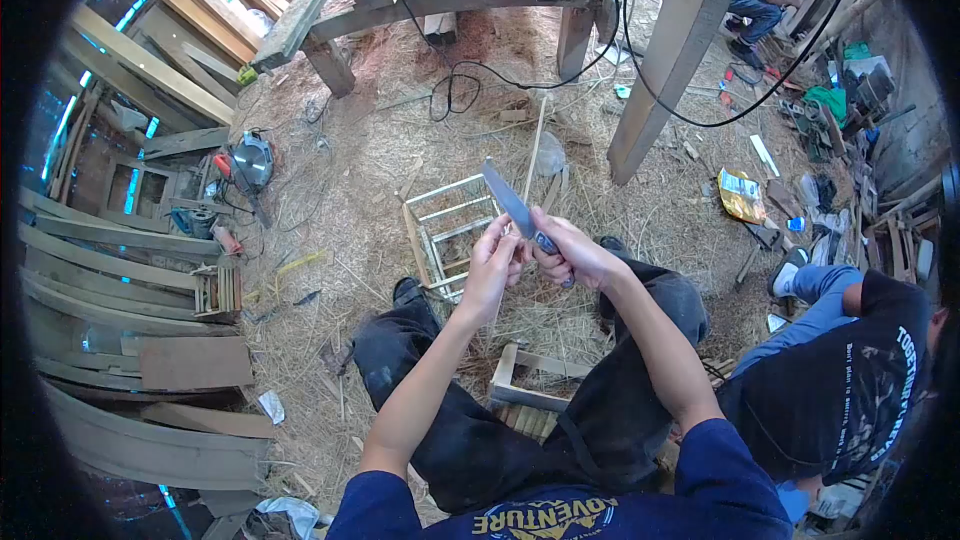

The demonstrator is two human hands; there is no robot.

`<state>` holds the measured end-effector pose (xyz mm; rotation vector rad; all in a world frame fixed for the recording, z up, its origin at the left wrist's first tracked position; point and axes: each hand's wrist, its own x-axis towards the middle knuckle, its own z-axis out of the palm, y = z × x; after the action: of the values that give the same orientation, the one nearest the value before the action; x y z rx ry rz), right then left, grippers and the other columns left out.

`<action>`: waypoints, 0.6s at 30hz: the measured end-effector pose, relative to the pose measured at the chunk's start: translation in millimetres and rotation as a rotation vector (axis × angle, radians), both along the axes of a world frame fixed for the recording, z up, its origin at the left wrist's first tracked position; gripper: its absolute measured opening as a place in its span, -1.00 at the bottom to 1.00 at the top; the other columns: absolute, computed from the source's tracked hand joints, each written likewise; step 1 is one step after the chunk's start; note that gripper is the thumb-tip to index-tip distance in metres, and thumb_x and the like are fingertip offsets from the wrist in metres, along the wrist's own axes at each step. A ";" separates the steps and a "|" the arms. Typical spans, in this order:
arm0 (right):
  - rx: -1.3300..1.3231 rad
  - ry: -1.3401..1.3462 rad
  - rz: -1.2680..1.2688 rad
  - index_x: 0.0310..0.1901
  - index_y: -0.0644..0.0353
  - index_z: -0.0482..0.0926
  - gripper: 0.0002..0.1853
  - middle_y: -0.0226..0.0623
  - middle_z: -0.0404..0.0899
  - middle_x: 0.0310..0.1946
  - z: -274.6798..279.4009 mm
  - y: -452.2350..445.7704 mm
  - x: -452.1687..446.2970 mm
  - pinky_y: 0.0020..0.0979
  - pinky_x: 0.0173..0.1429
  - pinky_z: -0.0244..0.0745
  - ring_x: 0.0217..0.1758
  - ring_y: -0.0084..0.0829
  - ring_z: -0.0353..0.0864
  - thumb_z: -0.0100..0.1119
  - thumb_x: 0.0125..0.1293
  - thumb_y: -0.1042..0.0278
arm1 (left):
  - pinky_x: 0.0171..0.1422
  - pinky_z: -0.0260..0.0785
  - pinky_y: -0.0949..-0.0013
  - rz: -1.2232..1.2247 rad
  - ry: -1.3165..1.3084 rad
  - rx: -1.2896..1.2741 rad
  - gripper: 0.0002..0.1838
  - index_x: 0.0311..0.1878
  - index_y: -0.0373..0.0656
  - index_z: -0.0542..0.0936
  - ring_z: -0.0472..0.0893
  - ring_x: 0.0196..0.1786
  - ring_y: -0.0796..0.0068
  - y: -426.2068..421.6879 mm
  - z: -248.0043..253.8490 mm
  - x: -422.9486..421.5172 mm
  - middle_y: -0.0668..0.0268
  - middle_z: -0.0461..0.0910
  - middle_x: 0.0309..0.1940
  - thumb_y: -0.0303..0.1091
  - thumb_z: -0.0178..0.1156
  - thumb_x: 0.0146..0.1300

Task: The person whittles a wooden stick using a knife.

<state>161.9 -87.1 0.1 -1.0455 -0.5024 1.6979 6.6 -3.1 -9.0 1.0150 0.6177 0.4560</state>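
Note:
My right hand point(572, 252) is wrapped round the dark handle of a knife point(510, 202), its broad grey blade pointing up and to the left. Close beside it, the fingers of my left hand point(494, 262) are pinched together on a thin wooden strip point(537, 145). The strip runs upward behind the blade; fingers hide where the two meet. Just beyond my hands, a small slatted wooden frame point(430, 230) lies on the floor. Between my legs is another small wooden frame point(540, 398).
A wooden workbench point(420, 8) stands ahead, with a black cable point(520, 85) trailing from it. A post point(660, 70) rises at right. A circular saw point(250, 160) and planks point(110, 260) are at left. One person point(840, 370) sits close at right; another point(760, 0) works farther back.

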 end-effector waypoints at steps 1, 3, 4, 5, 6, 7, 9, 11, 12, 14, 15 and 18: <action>-0.003 -0.011 -0.041 -0.08 0.07 0.37 -0.51 -0.59 0.12 -0.70 -0.1 -0.4 0.7 -0.54 -0.65 -0.06 -0.75 -0.70 0.03 -0.16 0.56 -0.26 | -0.59 -0.03 0.67 0.009 -0.001 0.005 -0.69 0.27 -0.14 0.41 0.18 -0.63 0.84 -1.2 0.3 -0.1 0.41 0.48 -0.41 -0.29 -0.02 0.56; -0.009 -0.031 -0.121 -0.12 0.10 0.40 -0.54 -0.54 0.16 -0.71 2.6 -0.6 0.4 -0.47 -0.62 0.03 -0.74 -0.63 0.11 -0.12 0.58 -0.20 | -0.59 -0.03 0.67 0.009 -0.022 0.012 -0.76 0.18 -0.15 0.41 0.19 -0.63 0.84 -2.1 0.4 -1.4 0.39 0.49 -0.41 -0.30 0.00 0.56; 0.126 -0.375 -0.210 -0.13 0.12 0.40 -0.56 -0.49 0.22 -0.71 -4.1 2.2 -0.1 -0.42 -0.59 0.10 -0.73 -0.56 0.18 -0.07 0.56 -0.17 | -0.59 -0.03 0.67 0.013 -0.033 0.020 -0.79 0.13 -0.15 0.41 0.19 -0.63 0.84 -0.9 0.9 -2.4 0.39 0.49 -0.41 -0.31 0.00 0.55; 0.265 -0.717 -0.295 -0.15 0.13 0.41 -0.58 -0.43 0.27 -0.71 -16.6 6.2 -0.8 -0.37 -0.55 0.16 -0.71 -0.49 0.25 -0.02 0.55 -0.13 | -0.60 -0.03 0.67 0.030 -0.027 0.015 -0.81 0.11 -0.16 0.42 0.19 -0.63 0.84 0.3 1.5 -3.6 0.39 0.49 -0.40 -0.32 0.01 0.55; 0.404 -1.058 -0.380 -0.16 0.15 0.42 -0.60 -0.37 0.32 -0.71 -14.7 8.9 -4.5 -0.33 -0.52 0.23 -0.69 -0.42 0.32 0.03 0.54 -0.10 | -0.60 -0.03 0.66 0.046 -0.020 0.010 -0.82 0.09 -0.16 0.43 0.19 -0.63 0.84 0.9 2.0 -4.4 0.39 0.50 -0.40 -0.33 0.02 0.55; 0.373 -1.167 -0.329 -0.15 0.15 0.43 -0.59 -0.29 0.40 -0.67 -10.9 6.9 -4.9 -0.27 -0.45 0.31 -0.64 -0.30 0.43 0.08 0.50 -0.10 | -0.60 -0.03 0.66 0.058 -0.015 0.004 -0.84 0.07 -0.17 0.44 0.19 -0.63 0.84 1.2 2.5 -4.2 0.39 0.50 -0.39 -0.34 0.03 0.55; 0.300 -1.383 -0.227 -0.13 0.17 0.45 -0.57 -0.12 0.56 -0.61 1.2 -0.7 -4.9 -0.16 -0.32 0.49 -0.53 -0.08 0.64 0.18 0.42 -0.11 | -0.60 -0.03 0.64 0.005 -0.015 0.017 -0.81 0.10 -0.16 0.45 0.21 -0.63 0.84 5.5 -0.9 -7.2 0.38 0.52 -0.42 -0.30 0.02 0.57; 0.327 -1.376 -0.243 -0.13 0.14 0.46 -0.57 -0.08 0.57 -0.61 2.2 -0.2 -5.3 -0.17 -0.36 0.47 -0.48 -0.01 0.66 0.23 0.38 -0.11 | -0.59 -0.03 0.63 -0.029 -0.016 0.038 -0.78 0.12 -0.17 0.47 0.21 -0.62 0.84 9.3 -2.4 -10.0 0.39 0.52 -0.43 -0.28 0.01 0.58; 0.338 -1.375 -0.240 -0.13 0.14 0.46 -0.57 -0.09 0.57 -0.61 2.2 -0.6 -4.3 -0.17 -0.36 0.47 -0.48 -0.01 0.67 0.23 0.38 -0.11 | -0.59 -0.03 0.63 -0.037 -0.016 0.047 -0.78 0.12 -0.17 0.48 0.21 -0.62 0.84 9.3 -2.7 -10.8 0.39 0.52 -0.43 -0.28 0.00 0.58; 0.379 -1.378 -0.236 -0.13 0.15 0.45 -0.58 -0.14 0.55 -0.60 0.2 -2.8 -4.4 -0.21 -0.38 0.44 -0.50 -0.09 0.64 0.28 0.36 -0.07 | -0.59 -0.04 0.64 -0.048 -0.038 0.006 -0.76 0.16 -0.19 0.49 0.21 -0.61 0.84 7.3 -3.5 -11.8 0.40 0.50 -0.43 -0.29 -0.01 0.59; 0.413 -1.383 -0.237 -0.12 0.15 0.45 -0.59 -0.18 0.53 -0.60 -1.8 -3.0 -5.2 -0.25 -0.39 0.42 -0.53 -0.17 0.61 0.31 0.35 -0.02 | -0.59 -0.04 0.64 -0.051 -0.060 -0.041 -0.74 0.18 -0.19 0.49 0.22 -0.61 0.84 6.9 -3.4 -12.3 0.41 0.49 -0.43 -0.29 -0.02 0.59; 0.485 -1.364 -0.259 -0.12 0.17 0.47 -0.58 -0.23 0.55 -0.57 -7.0 -1.0 -6.4 -0.31 -0.39 0.43 -0.53 -0.28 0.61 0.40 0.28 0.01 | -0.58 -0.04 0.64 -0.043 -0.076 -0.084 -0.70 0.25 -0.21 0.48 0.21 -0.60 0.84 6.2 -0.7 -12.4 0.43 0.46 -0.43 -0.31 -0.03 0.60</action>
<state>155.5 -88.1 -6.9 -1.6780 -1.4490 0.3639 -5.8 3.1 -9.8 0.9254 0.5413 0.4257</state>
